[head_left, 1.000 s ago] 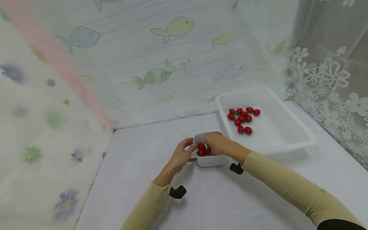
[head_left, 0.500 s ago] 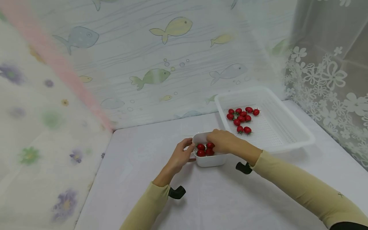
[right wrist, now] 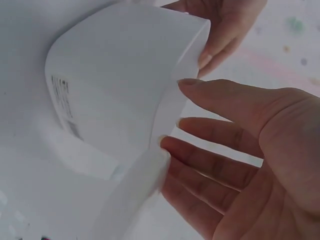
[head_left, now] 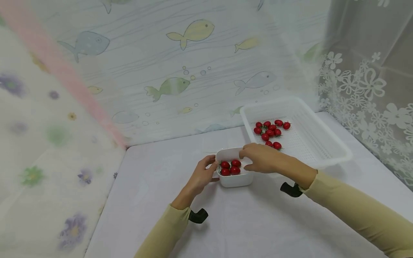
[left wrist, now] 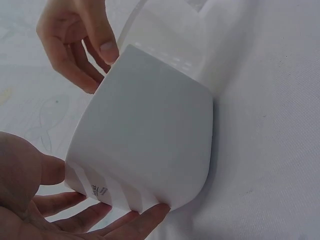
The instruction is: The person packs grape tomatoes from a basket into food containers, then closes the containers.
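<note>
A small white plastic box (head_left: 237, 181) stands on the table with several red cherry tomatoes (head_left: 230, 167) grouped in its left part. My left hand (head_left: 201, 175) holds the box at its left side. In the left wrist view, the thumb lies at the rim and the fingers spread along the box wall (left wrist: 145, 125). At the right rim hovers my right hand (head_left: 264, 159), thumb and fingers apart, nothing between them. The right wrist view shows its fingertips (right wrist: 187, 81) right beside the box's open edge, the palm empty.
Behind and to the right stands a large white perforated basket (head_left: 335, 157) with more cherry tomatoes (head_left: 271, 132) in its left part. A white cloth (head_left: 155, 172) covers the table. Fish-patterned fabric (head_left: 129, 71) hangs behind, and a lace curtain (head_left: 364, 86) at the right.
My right hand has come up out of the box and moved right to its rim, its fingers parting and uncovering the tomatoes at the box's middle. The left hand stays on the box.
</note>
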`<state>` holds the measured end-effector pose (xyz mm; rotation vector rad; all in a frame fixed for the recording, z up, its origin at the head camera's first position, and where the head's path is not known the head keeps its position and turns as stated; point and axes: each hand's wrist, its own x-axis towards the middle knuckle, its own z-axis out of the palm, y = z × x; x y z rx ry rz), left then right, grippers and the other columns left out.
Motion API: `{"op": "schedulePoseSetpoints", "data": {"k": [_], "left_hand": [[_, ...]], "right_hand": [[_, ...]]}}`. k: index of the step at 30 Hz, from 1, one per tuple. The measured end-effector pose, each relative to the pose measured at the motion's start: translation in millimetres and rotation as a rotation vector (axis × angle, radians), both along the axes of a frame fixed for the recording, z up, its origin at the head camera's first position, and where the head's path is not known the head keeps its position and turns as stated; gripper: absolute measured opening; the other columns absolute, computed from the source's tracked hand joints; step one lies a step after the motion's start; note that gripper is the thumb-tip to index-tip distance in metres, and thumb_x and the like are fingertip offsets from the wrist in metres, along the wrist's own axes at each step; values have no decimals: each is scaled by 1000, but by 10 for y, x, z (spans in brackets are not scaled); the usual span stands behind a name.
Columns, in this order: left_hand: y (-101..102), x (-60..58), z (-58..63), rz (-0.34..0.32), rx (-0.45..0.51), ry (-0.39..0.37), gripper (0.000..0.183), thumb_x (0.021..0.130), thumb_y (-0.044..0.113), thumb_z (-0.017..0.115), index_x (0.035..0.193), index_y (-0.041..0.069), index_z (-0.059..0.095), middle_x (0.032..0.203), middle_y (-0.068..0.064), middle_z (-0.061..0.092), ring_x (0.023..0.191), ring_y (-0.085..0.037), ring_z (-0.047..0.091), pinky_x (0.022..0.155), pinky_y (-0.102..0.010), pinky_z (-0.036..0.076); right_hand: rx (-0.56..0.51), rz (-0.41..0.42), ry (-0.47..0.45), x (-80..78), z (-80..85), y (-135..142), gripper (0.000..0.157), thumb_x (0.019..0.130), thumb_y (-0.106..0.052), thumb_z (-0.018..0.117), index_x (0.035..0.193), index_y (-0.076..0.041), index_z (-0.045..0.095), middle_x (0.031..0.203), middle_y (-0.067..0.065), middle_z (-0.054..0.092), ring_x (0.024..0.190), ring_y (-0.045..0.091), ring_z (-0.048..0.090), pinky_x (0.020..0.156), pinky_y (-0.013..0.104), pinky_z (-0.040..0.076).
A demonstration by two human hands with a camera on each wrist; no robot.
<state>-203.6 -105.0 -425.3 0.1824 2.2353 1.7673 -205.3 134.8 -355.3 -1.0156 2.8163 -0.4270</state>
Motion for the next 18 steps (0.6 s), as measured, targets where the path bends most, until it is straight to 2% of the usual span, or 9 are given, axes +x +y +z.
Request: {"op": "schedulePoseSetpoints", "data": {"k": [5, 11, 18], "left_hand": [[1, 7, -9, 17, -29, 18, 41, 100, 22, 45, 139, 9, 41, 143, -15, 38, 126, -38, 42, 79, -47, 55], [8, 13, -11, 26, -47, 6, 43, 100, 24, 46, 140, 11, 40, 142, -13, 38, 126, -36, 43, 79, -45, 56], [9, 17, -6, 31, -42, 13, 40, 100, 21, 45, 139, 11, 42, 141, -13, 39, 125, -37, 44, 79, -46, 55]], "right_hand": [[-1, -3, 1, 39, 87, 104, 32, 82, -26, 73, 110, -14, 66, 109, 2, 61, 100, 20, 56, 78, 35, 55], [-46, 4, 47, 52, 210, 270, 29, 81, -25, 74, 107, -15, 67, 105, -1, 62, 98, 19, 58, 80, 36, 54], [-88, 23, 51, -70, 259, 521, 30, 82, -19, 73, 110, -11, 66, 108, 2, 63, 102, 21, 56, 85, 39, 51]]}}
